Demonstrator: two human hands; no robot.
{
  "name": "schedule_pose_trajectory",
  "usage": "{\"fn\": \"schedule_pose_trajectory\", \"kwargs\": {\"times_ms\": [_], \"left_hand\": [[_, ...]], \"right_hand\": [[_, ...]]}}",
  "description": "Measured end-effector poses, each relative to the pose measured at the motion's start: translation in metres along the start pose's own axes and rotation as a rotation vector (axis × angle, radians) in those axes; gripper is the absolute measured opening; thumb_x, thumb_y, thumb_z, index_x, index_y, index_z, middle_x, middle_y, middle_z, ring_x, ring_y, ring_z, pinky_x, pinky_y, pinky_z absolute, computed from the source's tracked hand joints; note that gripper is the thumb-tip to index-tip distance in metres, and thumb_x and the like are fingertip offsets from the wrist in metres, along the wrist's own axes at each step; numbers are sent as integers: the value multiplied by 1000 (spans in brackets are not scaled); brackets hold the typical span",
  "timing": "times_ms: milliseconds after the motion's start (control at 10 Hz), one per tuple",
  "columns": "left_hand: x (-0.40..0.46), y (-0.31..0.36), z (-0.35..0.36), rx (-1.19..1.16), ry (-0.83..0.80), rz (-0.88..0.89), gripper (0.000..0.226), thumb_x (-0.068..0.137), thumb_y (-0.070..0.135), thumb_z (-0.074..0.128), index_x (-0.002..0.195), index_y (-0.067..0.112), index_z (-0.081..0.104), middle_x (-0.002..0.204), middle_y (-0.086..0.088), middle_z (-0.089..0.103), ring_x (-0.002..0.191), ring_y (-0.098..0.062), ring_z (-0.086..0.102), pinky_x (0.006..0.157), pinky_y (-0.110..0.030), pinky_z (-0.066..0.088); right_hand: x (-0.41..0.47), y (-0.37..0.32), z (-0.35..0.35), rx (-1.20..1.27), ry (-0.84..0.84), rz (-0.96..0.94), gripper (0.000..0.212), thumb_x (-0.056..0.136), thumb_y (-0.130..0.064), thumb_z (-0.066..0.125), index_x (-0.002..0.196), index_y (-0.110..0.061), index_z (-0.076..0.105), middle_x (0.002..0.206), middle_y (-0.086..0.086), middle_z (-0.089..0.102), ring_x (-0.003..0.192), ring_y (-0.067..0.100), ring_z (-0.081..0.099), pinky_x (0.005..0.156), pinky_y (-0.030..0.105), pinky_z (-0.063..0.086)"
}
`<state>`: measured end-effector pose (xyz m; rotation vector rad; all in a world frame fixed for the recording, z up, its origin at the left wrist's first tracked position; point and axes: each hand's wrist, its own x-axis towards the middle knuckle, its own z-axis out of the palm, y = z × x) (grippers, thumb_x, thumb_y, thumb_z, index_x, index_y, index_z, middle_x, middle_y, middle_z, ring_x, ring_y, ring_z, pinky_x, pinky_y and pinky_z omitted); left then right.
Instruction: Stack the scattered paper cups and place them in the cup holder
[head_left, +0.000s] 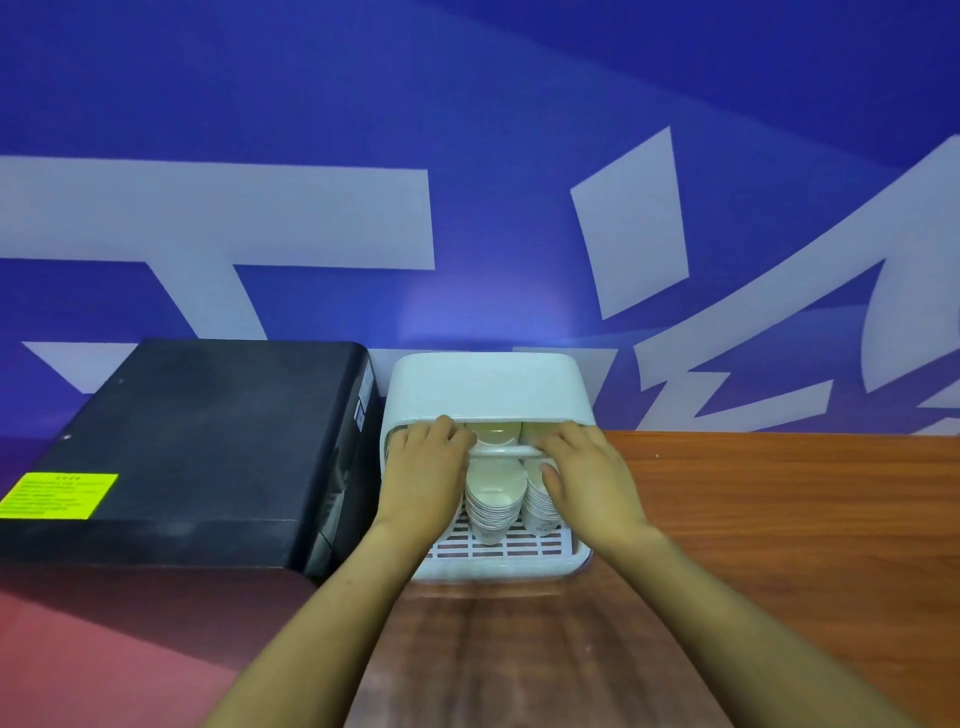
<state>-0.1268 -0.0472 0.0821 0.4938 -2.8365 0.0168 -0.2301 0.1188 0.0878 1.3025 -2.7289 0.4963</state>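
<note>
Both hands (423, 462) (584, 470) curl on holder's bar (506, 450); cup stacks (493, 499) between grips.

Two hands (426, 462), two cup stacks (493, 499), one cup holder (488, 384), one black machine (197, 441)

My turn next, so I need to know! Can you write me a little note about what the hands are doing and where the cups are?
Left hand: on the left of the cup holder, fingers over its front bar.
Right hand: fingers on the bar, thumb touching the right cup stack.
Cups: two stacks inside the holder, on its slotted tray; the middle stack is untouched.
Done: no loose cups on the wooden table.
Left: probably just let go.
</note>
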Motion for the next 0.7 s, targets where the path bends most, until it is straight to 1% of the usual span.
{"fn": "schedule_pose_trajectory", "kwargs": {"times_ms": [100,200,300,400,500,600,700], "left_hand": [[-19,1,3,-16,9,54,30,60,17,84,85,25,68,77,5,60,62,-20,56,54,-31,44],[-41,5,12,-52,-34,88,28,61,21,84,82,24,65,76,4,58,58,-20,53,48,-32,42],[-58,9,19,-62,-100,97,32,55,21,84,80,27,65,73,6,57,57,-18,53,47,-30,42],[-70,12,31,-85,-196,84,35,53,18,84,80,27,63,74,8,56,60,-17,56,50,-29,43],[-81,17,38,-92,-302,29,32,82,12,61,111,26,58,106,5,57,98,-22,58,78,-33,42],[-89,19,45,-75,-376,11,38,93,14,44,129,26,47,126,4,48,117,-22,46,93,-33,36],[-90,24,37,-73,-398,16,36,95,22,42,131,24,47,128,2,50,118,-23,47,96,-34,36]], "right_hand": [[-13,0,5,-4,-13,-16,25,74,-14,73,96,-22,66,93,-3,61,88,25,58,66,34,51],[-27,-2,13,-73,-26,-46,33,55,-16,82,79,-26,64,76,-8,59,69,19,60,51,26,48],[-41,-5,20,-112,-101,-46,39,41,-18,85,71,-29,62,68,-11,57,60,13,58,46,20,44],[-54,-4,36,-124,-201,-1,41,39,-22,87,68,-29,60,66,-11,56,59,12,59,45,21,45],[-64,-6,47,-84,-307,52,24,73,-17,71,96,-20,63,95,-2,62,91,21,62,70,30,50],[-74,-8,52,-52,-417,86,34,94,-22,46,127,-17,50,127,0,50,121,21,45,96,32,41],[-81,-14,43,-2,-453,108,47,93,-28,46,138,-20,40,138,0,44,128,21,41,103,32,38]]}}
